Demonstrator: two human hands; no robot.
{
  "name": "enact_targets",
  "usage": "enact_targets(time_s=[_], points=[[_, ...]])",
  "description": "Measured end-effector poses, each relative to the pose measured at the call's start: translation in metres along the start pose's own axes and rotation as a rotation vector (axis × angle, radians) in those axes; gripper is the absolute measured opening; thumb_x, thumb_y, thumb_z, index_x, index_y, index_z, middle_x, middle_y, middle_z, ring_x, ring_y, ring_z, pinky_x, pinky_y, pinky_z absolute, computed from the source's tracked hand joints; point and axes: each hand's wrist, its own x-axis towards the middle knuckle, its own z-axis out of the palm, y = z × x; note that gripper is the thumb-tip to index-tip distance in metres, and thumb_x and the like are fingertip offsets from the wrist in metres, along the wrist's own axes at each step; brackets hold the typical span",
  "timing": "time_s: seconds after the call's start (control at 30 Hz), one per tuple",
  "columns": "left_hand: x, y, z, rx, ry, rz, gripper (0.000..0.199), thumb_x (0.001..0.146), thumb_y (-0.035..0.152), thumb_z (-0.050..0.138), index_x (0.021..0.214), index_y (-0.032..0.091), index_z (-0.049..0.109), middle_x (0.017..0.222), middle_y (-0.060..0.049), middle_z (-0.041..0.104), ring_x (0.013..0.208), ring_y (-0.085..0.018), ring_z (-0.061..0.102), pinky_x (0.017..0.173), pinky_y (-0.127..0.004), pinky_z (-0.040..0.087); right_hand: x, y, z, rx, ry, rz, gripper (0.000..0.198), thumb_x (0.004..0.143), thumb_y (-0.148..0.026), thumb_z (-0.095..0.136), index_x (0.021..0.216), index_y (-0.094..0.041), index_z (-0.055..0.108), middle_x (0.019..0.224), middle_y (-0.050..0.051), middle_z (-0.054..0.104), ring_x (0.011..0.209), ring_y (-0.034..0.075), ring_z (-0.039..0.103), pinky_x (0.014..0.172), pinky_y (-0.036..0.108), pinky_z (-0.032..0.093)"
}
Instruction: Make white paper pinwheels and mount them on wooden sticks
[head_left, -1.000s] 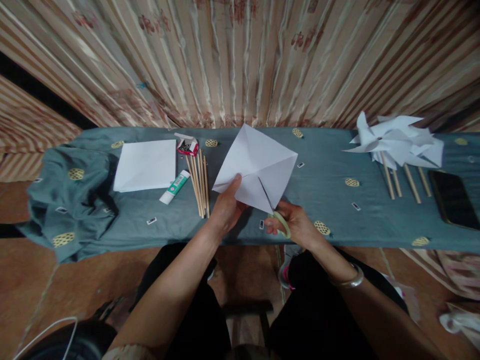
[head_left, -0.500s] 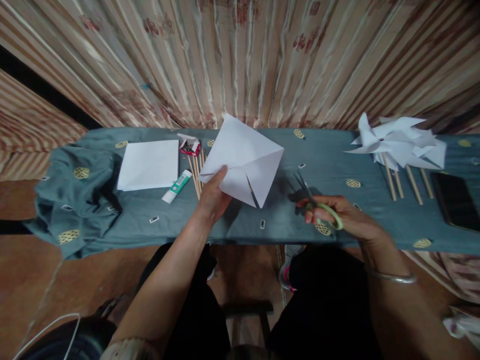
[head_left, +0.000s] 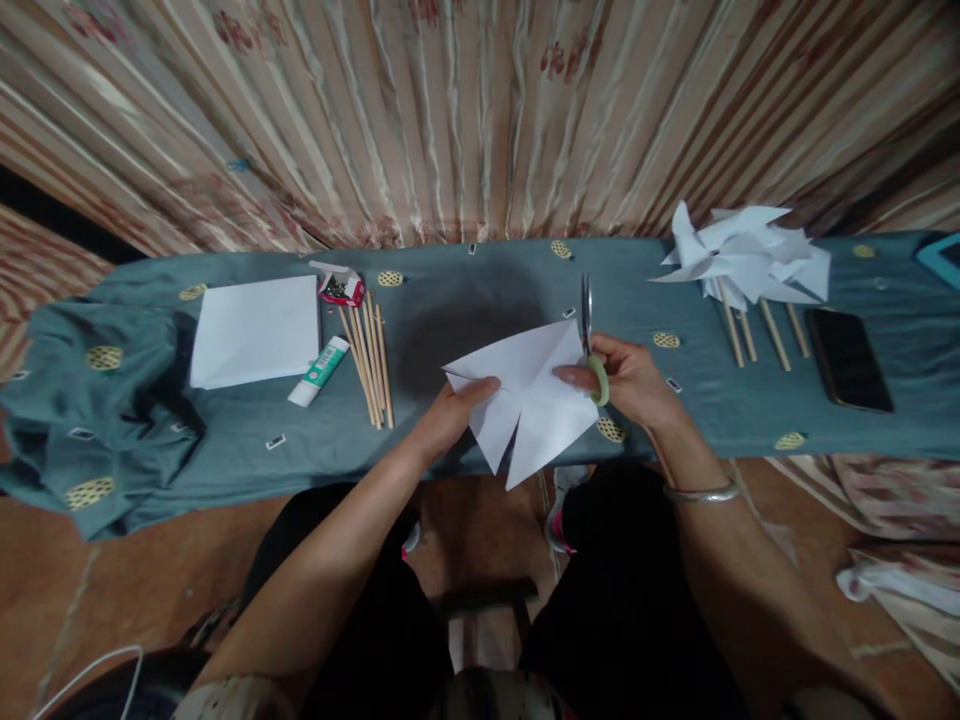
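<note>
In the head view, we see one small red box (head_left: pixel 343 291) with its white flap open, and in it a heap of small, dark, shiny metal bits, too small for us to name. It sits just beyond the wooden sticks (head_left: pixel 369 360), with a green-and-white tube (head_left: pixel 319 371) and a stack of white paper (head_left: pixel 255 332) to their left. Our square white sheet (head_left: pixel 547 372) is held above the blue-green cloth (head_left: pixel 634 300), between our hands and near the front edge; it is creased, tilted, and slit from a near corner toward the middle, so that two pointed flaps stand apart. A second slit shows by the left corner. Our left hand (head_left: pixel 459 412) pinches the sheet's left side. Our right hand (head_left: pixel 634 385) grips the scissors (head_left: pixel 587 322) by their pale green handles, blades pointing away, its thumb resting on the sheet.
</note>
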Motion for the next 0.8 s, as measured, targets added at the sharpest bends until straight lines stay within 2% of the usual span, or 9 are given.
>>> enact_targets(time_s=[0.1,0.17,0.27,0.33,0.43,0.5,0.6,0.7,0.8], points=[[0.001,0.004,0.001,-0.023,-0.014,-0.007,0.036,0.06,0.037,0.084,0.086,0.016,0.072,0.087,-0.007,0.075,0.077,-0.021,0.068,0.073,-0.029,0.052,-0.002,-0.003,0.005,0.039,0.005,0.037,0.04,0.045,-0.033,0.09,0.076,-0.02,0.068,0.06,-0.005,0.066,0.048,0.009,0.053,0.045,0.021,0.039],[0.0,0.011,0.003,-0.078,-0.078,-0.068,0.043,0.063,0.05,0.08,0.09,0.017,0.072,0.088,-0.008,0.075,0.081,-0.024,0.069,0.072,-0.031,0.053,-0.002,-0.005,0.007,0.093,0.102,0.032,0.038,0.045,-0.033,0.09,0.073,-0.021,0.067,0.056,-0.007,0.064,0.046,0.009,0.051,0.044,0.021,0.038],[-0.006,0.023,0.007,-0.181,-0.257,-0.119,0.059,0.069,0.067,0.068,0.102,0.018,0.07,0.104,-0.013,0.073,0.101,-0.031,0.068,0.081,-0.037,0.054,0.001,-0.005,0.01,0.223,0.313,0.0,0.034,0.048,-0.035,0.088,0.067,-0.021,0.063,0.057,-0.006,0.064,0.048,0.009,0.053,0.047,0.023,0.042],[-0.013,0.025,0.011,-0.222,-0.299,-0.077,0.064,0.071,0.068,0.065,0.111,0.018,0.068,0.119,-0.015,0.068,0.114,-0.034,0.062,0.09,-0.043,0.052,0.004,-0.004,0.013,0.321,0.406,-0.01,0.034,0.05,-0.035,0.087,0.062,-0.021,0.059,0.058,-0.006,0.064,0.049,0.01,0.053,0.049,0.023,0.043],[-0.023,0.019,0.019,-0.191,-0.296,0.011,0.062,0.07,0.058,0.074,0.119,0.022,0.064,0.136,-0.013,0.06,0.125,-0.036,0.055,0.098,-0.047,0.047,0.008,-0.002,0.02,0.426,0.432,0.001,0.033,0.052,-0.036,0.085,0.063,-0.019,0.059,0.058,-0.005,0.064,0.047,0.009,0.052,0.049,0.024,0.042],[-0.027,0.012,0.026,-0.124,-0.274,0.093,0.06,0.066,0.046,0.081,0.119,0.022,0.065,0.135,-0.011,0.06,0.126,-0.035,0.054,0.099,-0.045,0.046,0.01,-0.002,0.027,0.45,0.419,-0.008,0.033,0.051,-0.035,0.085,0.063,-0.019,0.059,0.056,-0.006,0.063,0.046,0.008,0.05,0.047,0.023,0.039],[-0.026,0.005,0.037,-0.125,-0.174,0.127,0.057,0.066,0.041,0.082,0.117,0.022,0.066,0.123,-0.009,0.068,0.123,-0.032,0.056,0.1,-0.044,0.046,0.012,-0.002,0.04,0.463,0.393,-0.033,0.035,0.048,-0.034,0.088,0.062,-0.019,0.06,0.057,-0.007,0.061,0.047,0.007,0.049,0.048,0.022,0.037],[-0.02,0.007,0.044,-0.267,0.013,0.117,0.049,0.072,0.036,0.078,0.117,0.022,0.064,0.118,-0.007,0.069,0.113,-0.026,0.062,0.092,-0.038,0.052,0.013,-0.002,0.05,0.447,0.346,-0.06,0.037,0.046,-0.036,0.089,0.067,-0.02,0.062,0.06,-0.006,0.063,0.052,0.008,0.052,0.052,0.023,0.041],[-0.013,0.017,0.043,-0.393,0.144,0.125,0.037,0.076,0.03,0.075,0.11,0.019,0.064,0.109,-0.006,0.071,0.092,-0.019,0.067,0.08,-0.031,0.055,0.009,-0.002,0.051,0.318,0.282,-0.106,0.039,0.053,-0.044,0.087,0.074,-0.021,0.064,0.063,-0.005,0.063,0.057,0.011,0.054,0.056,0.025,0.045]])
